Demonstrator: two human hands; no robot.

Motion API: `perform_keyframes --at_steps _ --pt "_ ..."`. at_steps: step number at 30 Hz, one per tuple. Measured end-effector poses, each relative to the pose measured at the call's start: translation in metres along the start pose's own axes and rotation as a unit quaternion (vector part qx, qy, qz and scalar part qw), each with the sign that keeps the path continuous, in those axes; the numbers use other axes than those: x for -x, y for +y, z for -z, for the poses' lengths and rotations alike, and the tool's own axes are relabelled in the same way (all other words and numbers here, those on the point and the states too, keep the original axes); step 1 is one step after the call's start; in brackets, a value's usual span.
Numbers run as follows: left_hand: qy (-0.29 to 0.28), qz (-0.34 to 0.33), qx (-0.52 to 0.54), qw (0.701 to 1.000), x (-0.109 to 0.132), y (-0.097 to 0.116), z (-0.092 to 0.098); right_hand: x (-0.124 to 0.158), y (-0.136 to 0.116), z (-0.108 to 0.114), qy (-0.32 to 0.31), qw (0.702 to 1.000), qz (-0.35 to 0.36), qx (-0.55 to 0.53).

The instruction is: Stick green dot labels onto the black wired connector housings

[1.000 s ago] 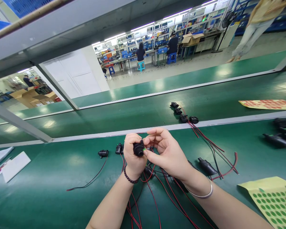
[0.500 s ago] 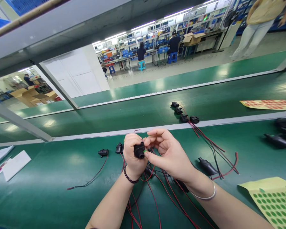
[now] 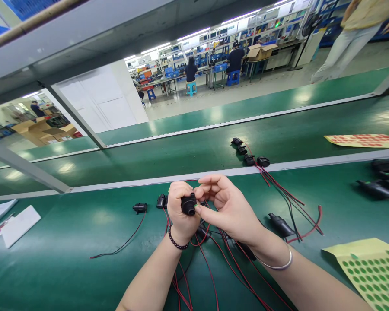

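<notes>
My left hand [image 3: 182, 211] is wrapped round a small black water pump [image 3: 188, 204], its nozzle end facing me. A bit of green sticker [image 3: 196, 207] shows at the side of the pump, under the thumb tip of my right hand [image 3: 225, 207]. The right thumb presses there while its other fingers curl near the pump's far side. Beneath and behind my hands lie more black pumps [image 3: 203, 232] with red and black wires [image 3: 235, 263], partly hidden. A yellow sheet of round green stickers [image 3: 369, 268] lies to the right.
One pump [image 3: 139, 208] lies at left, another [image 3: 280, 224] right of my hands. Several pumps [image 3: 249, 160] sit by the white ledge [image 3: 116, 183]. Further off is a red sticker sheet [image 3: 363, 140]. White cards [image 3: 21, 226] lie far left. People sit across the room.
The view has shifted slightly. My right thumb now covers more of the green sticker on the pump; both hands otherwise keep their hold.
</notes>
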State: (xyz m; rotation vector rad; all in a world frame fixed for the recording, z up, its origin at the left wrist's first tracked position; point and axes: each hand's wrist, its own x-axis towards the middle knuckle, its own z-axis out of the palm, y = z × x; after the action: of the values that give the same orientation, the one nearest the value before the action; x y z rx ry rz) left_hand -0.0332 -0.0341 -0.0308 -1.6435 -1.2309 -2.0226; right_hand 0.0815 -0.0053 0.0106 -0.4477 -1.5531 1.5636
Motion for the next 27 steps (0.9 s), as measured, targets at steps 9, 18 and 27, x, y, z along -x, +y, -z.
perform_keyframes --at_steps 9,18,27 --pt "-0.002 0.185 0.123 0.975 0.001 0.006 -0.001 -0.003 0.002 0.007 -0.015 1.000 0.013 -0.007" --pt "0.033 0.429 0.310 0.848 -0.017 0.028 0.003 -0.005 0.011 0.011 -0.021 0.979 0.133 0.152" --pt "-0.028 0.404 0.328 0.853 -0.015 0.027 0.011 -0.008 0.017 0.013 -0.067 0.970 0.166 0.163"
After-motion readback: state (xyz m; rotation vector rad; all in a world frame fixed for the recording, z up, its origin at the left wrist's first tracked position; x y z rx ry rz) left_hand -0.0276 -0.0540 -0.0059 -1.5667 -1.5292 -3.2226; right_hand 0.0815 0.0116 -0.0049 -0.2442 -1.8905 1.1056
